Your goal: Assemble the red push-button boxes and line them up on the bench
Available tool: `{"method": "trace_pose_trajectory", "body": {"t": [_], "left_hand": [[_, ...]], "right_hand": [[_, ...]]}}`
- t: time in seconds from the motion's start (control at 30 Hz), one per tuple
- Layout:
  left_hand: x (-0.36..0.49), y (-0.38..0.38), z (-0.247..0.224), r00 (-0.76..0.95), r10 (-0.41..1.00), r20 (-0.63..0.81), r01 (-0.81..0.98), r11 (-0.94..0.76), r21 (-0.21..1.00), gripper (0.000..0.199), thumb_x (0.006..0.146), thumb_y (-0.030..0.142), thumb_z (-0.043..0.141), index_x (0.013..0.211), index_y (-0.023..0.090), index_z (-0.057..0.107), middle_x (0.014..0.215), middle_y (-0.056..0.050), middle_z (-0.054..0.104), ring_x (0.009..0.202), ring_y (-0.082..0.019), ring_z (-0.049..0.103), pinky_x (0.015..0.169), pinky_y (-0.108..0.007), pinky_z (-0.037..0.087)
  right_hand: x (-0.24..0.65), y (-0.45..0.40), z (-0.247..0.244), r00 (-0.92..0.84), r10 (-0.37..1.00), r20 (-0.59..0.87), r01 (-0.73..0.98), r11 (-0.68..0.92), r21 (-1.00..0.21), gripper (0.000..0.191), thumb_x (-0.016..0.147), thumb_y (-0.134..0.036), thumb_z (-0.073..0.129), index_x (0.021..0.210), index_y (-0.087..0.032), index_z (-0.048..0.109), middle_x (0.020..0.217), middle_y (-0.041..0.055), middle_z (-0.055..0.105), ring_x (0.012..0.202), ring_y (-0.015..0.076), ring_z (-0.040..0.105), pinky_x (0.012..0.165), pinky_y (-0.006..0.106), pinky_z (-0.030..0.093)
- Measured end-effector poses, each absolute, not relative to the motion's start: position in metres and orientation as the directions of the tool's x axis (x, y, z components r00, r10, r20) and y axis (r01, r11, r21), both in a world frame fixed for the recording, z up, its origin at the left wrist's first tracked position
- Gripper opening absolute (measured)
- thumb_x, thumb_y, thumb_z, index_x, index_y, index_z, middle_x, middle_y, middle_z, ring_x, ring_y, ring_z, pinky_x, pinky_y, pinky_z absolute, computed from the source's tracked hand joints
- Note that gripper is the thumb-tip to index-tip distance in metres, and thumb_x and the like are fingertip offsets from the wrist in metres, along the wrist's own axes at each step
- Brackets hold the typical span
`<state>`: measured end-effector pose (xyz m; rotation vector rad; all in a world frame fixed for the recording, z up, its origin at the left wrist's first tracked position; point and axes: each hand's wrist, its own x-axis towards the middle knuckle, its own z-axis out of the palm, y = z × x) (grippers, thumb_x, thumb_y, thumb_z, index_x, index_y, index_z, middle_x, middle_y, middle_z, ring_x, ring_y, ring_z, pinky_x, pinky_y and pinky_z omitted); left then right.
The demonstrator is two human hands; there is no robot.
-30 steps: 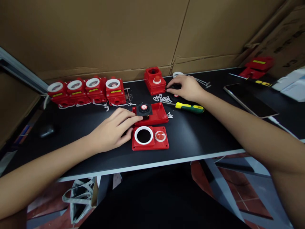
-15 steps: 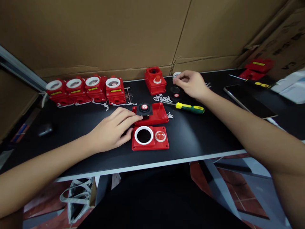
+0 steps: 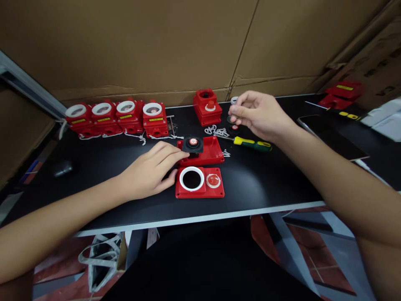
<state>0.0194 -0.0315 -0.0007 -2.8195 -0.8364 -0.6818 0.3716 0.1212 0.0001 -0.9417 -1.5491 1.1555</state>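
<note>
My left hand (image 3: 153, 170) lies on the table with fingers stretched out and thumb apart, fingertips touching the side of a black square button unit (image 3: 192, 146). That unit, with a red-and-white centre, sits at the left part of an open red housing base (image 3: 211, 152). In front lies a red cover (image 3: 200, 194) with a white ring (image 3: 182, 173) around a hole and an orange-red lens (image 3: 213, 180). My right hand (image 3: 258, 115) is raised at the back, its fingers pinched on the edge of a clear round disc (image 3: 231, 120). Below it lies another black button part (image 3: 234, 128).
Several assembled red boxes (image 3: 155, 121) with white rings and strings stand at the back left. Another red box (image 3: 207, 109) stands mid-back. A yellow-green screwdriver (image 3: 252, 144), white cord (image 3: 213, 130), a phone (image 3: 332, 138) and a computer mouse (image 3: 62, 168) lie on the black table.
My right hand has come toward me from the white ring at the back and closed on the clear disc. My left hand stays at the black button unit.
</note>
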Motion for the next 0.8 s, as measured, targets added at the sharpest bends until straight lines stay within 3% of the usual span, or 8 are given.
{"method": "trace_pose_trajectory", "body": {"t": [0.2, 0.3, 0.37, 0.47, 0.53, 0.67, 0.8], "left_hand": [[0.02, -0.031, -0.001, 0.743, 0.501, 0.443, 0.544, -0.838, 0.033, 0.046, 0.114, 0.01, 0.064, 0.159, 0.016, 0.062, 0.137, -0.018, 0.081, 0.126, -0.033, 0.075, 0.109, -0.05, 0.07], [0.02, -0.031, -0.001, 0.744, 0.508, 0.434, 0.544, -0.838, 0.049, 0.047, 0.112, 0.01, 0.065, 0.159, 0.015, 0.063, 0.138, -0.018, 0.081, 0.128, -0.034, 0.074, 0.111, -0.051, 0.069], [0.02, -0.031, -0.001, 0.742, 0.509, 0.435, 0.549, -0.835, 0.041, 0.046, 0.113, 0.01, 0.065, 0.159, 0.016, 0.063, 0.137, -0.017, 0.081, 0.128, -0.034, 0.074, 0.111, -0.05, 0.068], [0.02, -0.032, -0.001, 0.744, 0.51, 0.432, 0.556, -0.831, 0.024, 0.042, 0.115, 0.012, 0.063, 0.157, 0.017, 0.062, 0.136, -0.016, 0.08, 0.126, -0.032, 0.074, 0.11, -0.048, 0.069], [0.021, -0.032, -0.001, 0.746, 0.505, 0.433, 0.554, -0.832, 0.016, 0.039, 0.116, 0.013, 0.062, 0.155, 0.016, 0.062, 0.134, -0.016, 0.08, 0.125, -0.032, 0.074, 0.109, -0.048, 0.069], [0.022, -0.032, -0.001, 0.753, 0.496, 0.432, 0.55, -0.835, -0.001, 0.038, 0.117, 0.014, 0.063, 0.155, 0.016, 0.061, 0.133, -0.016, 0.08, 0.125, -0.032, 0.074, 0.108, -0.048, 0.069], [0.021, -0.031, -0.002, 0.753, 0.496, 0.433, 0.55, -0.835, 0.0, 0.04, 0.116, 0.014, 0.064, 0.156, 0.016, 0.061, 0.135, -0.016, 0.08, 0.126, -0.033, 0.074, 0.109, -0.048, 0.069]], "right_hand": [[0.364, 0.091, 0.013, -0.524, 0.822, 0.224, 0.126, 0.335, -0.934, 0.043, 0.093, -0.058, 0.097, 0.105, -0.021, 0.08, 0.106, 0.0101, 0.088, 0.098, 0.0219, 0.086, 0.088, 0.039, 0.077], [0.355, 0.075, 0.013, -0.529, 0.754, 0.391, 0.159, 0.54, -0.826, 0.023, 0.104, -0.043, 0.085, 0.11, -0.024, 0.075, 0.113, 0.0071, 0.09, 0.107, 0.0235, 0.087, 0.096, 0.044, 0.076], [0.348, 0.065, 0.011, -0.483, 0.662, 0.573, 0.241, 0.73, -0.64, 0.004, 0.108, -0.029, 0.075, 0.106, -0.026, 0.077, 0.113, 0.004, 0.091, 0.113, 0.0242, 0.086, 0.106, 0.049, 0.072], [0.34, 0.051, 0.008, -0.511, 0.448, 0.733, 0.315, 0.892, -0.326, 0.024, 0.112, -0.014, 0.066, 0.102, -0.029, 0.082, 0.118, -0.0022, 0.093, 0.111, 0.0228, 0.084, 0.108, 0.052, 0.068], [0.338, 0.045, 0.007, -0.541, 0.336, 0.771, 0.302, 0.933, -0.195, 0.028, 0.113, -0.011, 0.066, 0.106, -0.031, 0.084, 0.122, -0.0052, 0.093, 0.108, 0.0209, 0.085, 0.102, 0.049, 0.069], [0.334, 0.04, 0.003, -0.537, 0.233, 0.811, 0.285, 0.955, -0.086, 0.03, 0.114, -0.012, 0.069, 0.117, -0.035, 0.088, 0.128, -0.0034, 0.092, 0.11, 0.0202, 0.088, 0.097, 0.045, 0.074], [0.33, 0.041, -0.003, -0.561, 0.117, 0.819, 0.202, 0.979, -0.001, 0.042, 0.114, -0.008, 0.066, 0.144, -0.032, 0.083, 0.143, 0.0048, 0.089, 0.127, 0.021, 0.089, 0.106, 0.042, 0.078]]}}
